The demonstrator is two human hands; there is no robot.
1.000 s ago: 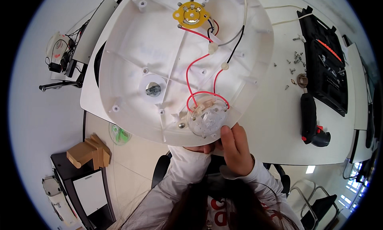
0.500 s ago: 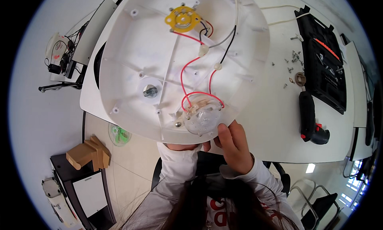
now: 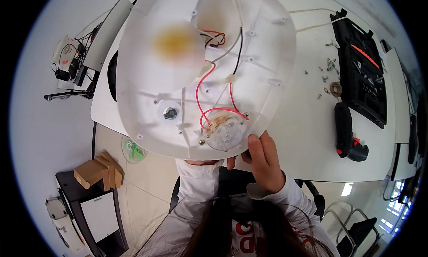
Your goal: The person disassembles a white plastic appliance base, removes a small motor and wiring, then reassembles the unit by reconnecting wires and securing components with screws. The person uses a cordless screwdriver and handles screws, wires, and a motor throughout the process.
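A large rounded white plastic housing, its ribbed inside facing up, is held tilted over the table's near edge. My right hand grips its near right rim, thumb on top. My left hand reaches under the near rim; its fingers are mostly hidden. Close to my right thumb sits a clear round geared timer joined to red wires. Left of it, a metal shaft pokes through a round hole. A translucent white disc covers the upper left inside, with a blurred yellow part showing there.
On the white table at right lie a black power screwdriver, loose screws and an opened black tool case. Cardboard boxes top a dark cabinet at lower left. A black chair stands at lower right.
The housing has tilted and turned slightly, its wires moving left. The white disc now covers the spot where the yellow round part showed clearly. My right hand keeps its hold on the rim.
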